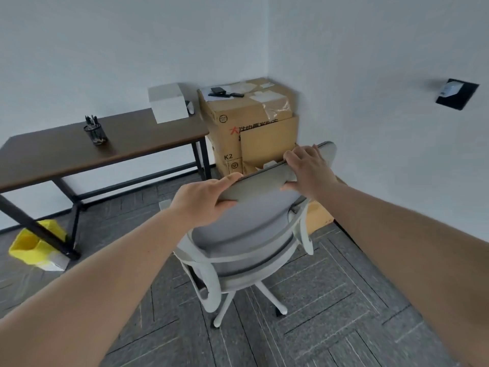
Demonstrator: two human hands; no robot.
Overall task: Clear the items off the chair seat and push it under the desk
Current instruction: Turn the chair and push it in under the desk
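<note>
A grey office chair with a white frame and white star base stands on the carpet right of the desk, its back towards me. My left hand grips the top edge of the chair back at its left end. My right hand grips the same edge at its right end. The seat is hidden behind the back, so I cannot tell what lies on it. The dark brown desk on black legs stands to the left against the wall.
Stacked cardboard boxes fill the corner just beyond the chair, with small dark items on top. On the desk stand a pen holder and a white box. A yellow bin sits by the desk's leg.
</note>
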